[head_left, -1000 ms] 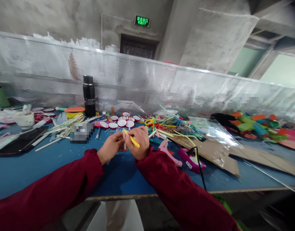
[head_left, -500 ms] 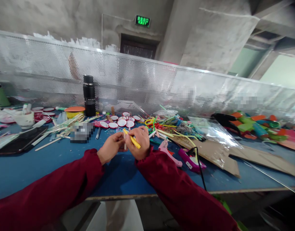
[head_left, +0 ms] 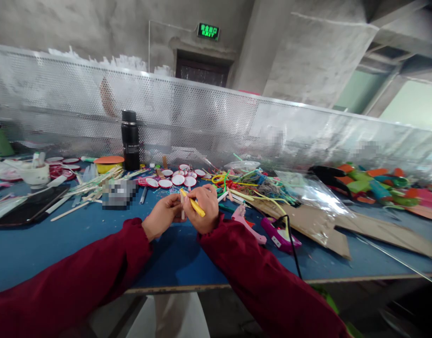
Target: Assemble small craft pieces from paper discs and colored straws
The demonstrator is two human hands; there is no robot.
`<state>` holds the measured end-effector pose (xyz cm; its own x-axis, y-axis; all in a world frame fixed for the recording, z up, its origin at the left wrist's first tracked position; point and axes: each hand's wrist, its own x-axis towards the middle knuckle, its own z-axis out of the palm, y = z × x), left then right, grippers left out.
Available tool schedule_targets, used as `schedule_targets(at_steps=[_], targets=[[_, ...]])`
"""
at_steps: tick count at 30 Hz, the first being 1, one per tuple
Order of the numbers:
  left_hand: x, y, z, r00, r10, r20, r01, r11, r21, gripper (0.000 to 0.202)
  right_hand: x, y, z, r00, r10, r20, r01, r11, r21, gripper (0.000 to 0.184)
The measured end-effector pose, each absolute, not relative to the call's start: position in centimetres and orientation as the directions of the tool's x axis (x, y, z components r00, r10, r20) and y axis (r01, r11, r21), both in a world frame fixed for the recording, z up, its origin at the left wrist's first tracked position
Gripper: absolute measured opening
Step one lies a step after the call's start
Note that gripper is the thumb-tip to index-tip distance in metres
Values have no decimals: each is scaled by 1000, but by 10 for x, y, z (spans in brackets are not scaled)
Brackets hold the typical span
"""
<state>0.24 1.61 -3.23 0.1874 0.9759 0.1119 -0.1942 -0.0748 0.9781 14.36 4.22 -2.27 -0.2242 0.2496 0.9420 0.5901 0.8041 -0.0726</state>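
Over the blue tabletop (head_left: 181, 263) my two hands are close together. In the fingers of my left hand (head_left: 161, 218) is a short pale stick (head_left: 182, 214), held upright. My right hand (head_left: 208, 209) is closed around a slim yellow pen-like tool (head_left: 197, 207); its exact kind is unclear. The tool's upper end meets the top of the stick, though fingers hide part of the contact. Just behind the hands are several round white pieces with red rims (head_left: 178, 179).
Colourful strips (head_left: 233, 178) are piled behind my right hand. A pink tool (head_left: 249, 227) and a purple device (head_left: 279, 236) with a black cable are on the right, near cardboard (head_left: 339, 244). Leftward are loose sticks (head_left: 85, 190), a black phone (head_left: 29, 206) and a black bottle (head_left: 130, 143).
Hardly anything differs. Both hands keep their grip on the stick and the yellow tool, and the view has shifted very slightly.
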Motion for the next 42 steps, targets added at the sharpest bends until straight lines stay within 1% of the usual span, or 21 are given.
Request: schedule_targets(at_steps=[3, 9, 16, 22, 27, 32, 37, 42], targets=[[3, 16, -32, 173, 979, 104, -187, -71, 980, 36, 143, 42, -23, -201, 248, 948, 596, 799, -83, 9], [3, 16, -31, 176, 978, 112, -200, -75, 977, 37, 144, 42, -23, -231, 261, 937, 597, 799, -76, 8], [2, 17, -32, 167, 980, 107, -210, -71, 975, 39, 144, 41, -21, -197, 247, 949, 604, 793, -80, 9], [2, 18, -34, 175, 978, 116, -208, -79, 975, 38, 144, 42, -23, -242, 261, 935, 602, 796, -66, 8], [2, 18, -33, 157, 981, 109, -204, -76, 976, 36, 144, 41, -21, -199, 249, 948, 613, 786, -78, 8], [2, 17, -33, 170, 979, 114, -214, -76, 974, 38, 143, 41, -21, -233, 245, 941, 603, 795, -58, 9], [3, 17, -31, 152, 983, 103, -221, -68, 973, 37, 143, 42, -21, -197, 232, 953, 607, 792, -67, 9], [3, 17, -31, 169, 979, 117, -227, -76, 971, 38, 143, 42, -21, -228, 245, 942, 598, 799, -63, 8]])
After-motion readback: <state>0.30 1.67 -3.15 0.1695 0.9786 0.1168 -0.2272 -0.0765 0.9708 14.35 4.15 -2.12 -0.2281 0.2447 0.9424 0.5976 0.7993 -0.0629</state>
